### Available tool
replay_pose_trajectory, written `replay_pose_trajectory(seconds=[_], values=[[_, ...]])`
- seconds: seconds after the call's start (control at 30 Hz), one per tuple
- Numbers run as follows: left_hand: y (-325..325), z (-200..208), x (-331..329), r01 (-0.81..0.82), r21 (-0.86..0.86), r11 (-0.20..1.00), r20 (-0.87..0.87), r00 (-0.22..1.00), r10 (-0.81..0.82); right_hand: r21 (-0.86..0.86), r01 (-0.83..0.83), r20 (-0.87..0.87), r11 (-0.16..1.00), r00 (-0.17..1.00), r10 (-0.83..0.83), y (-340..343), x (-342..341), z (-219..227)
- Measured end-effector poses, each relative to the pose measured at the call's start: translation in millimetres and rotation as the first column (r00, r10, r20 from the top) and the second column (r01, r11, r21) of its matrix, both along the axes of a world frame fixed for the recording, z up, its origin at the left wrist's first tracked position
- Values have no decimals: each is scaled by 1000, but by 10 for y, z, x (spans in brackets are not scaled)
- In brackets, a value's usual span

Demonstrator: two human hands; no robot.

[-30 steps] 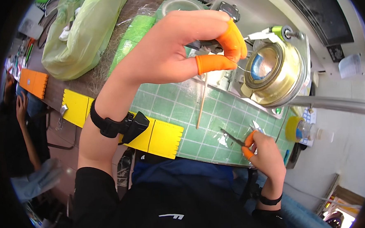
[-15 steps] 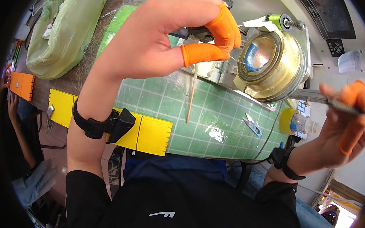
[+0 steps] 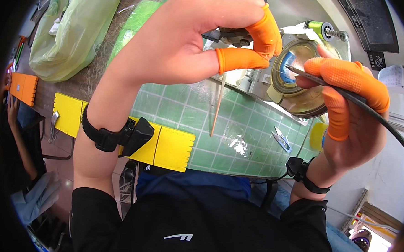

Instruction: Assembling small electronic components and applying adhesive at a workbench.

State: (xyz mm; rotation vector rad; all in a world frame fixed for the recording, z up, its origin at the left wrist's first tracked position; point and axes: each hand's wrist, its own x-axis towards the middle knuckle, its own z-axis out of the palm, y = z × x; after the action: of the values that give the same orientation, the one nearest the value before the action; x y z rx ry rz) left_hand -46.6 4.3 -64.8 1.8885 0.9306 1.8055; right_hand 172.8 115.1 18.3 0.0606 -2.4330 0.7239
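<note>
The left hand (image 3: 186,44) pinches its orange-covered fingertips together, seemingly on a fine strand (image 3: 276,64) beside the brass-coloured drum (image 3: 296,102). The right hand (image 3: 357,122), fingers curled, grips dark tweezers (image 3: 357,98), their tip at the drum's opening. A loosened pinch could drop the strand; an unsteady right wrist could make the point snag it or scratch the drum.

A pale-green plastic bag (image 3: 72,46) lies near an orange notched strip (image 3: 24,88).
</note>
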Motion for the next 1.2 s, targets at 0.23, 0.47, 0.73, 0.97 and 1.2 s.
replay_pose_trajectory(seconds=[0.23, 0.47, 0.73, 0.97, 1.2], values=[[30, -15, 18, 32, 20, 999, 53, 998, -33, -73, -32, 29, 997, 999, 34, 1, -12, -4], [-18, 136, -12, -52, -3, 999, -165, 985, 51, -207, 2, 49, 978, 999, 9, 3, 5, -6], [-78, 164, 2, -184, -60, 981, -279, 947, 161, 156, -34, 40, 987, 999, 28, 52, -29, 16], [-36, 174, 26, -111, -24, 994, -247, 964, 101, 56, -99, 654, 993, 756, 38, -201, 629, 520], [-86, 150, 97, -122, -73, 990, -267, 959, 99, 368, 189, 831, 910, 371, -414, -237, 1219, -545]])
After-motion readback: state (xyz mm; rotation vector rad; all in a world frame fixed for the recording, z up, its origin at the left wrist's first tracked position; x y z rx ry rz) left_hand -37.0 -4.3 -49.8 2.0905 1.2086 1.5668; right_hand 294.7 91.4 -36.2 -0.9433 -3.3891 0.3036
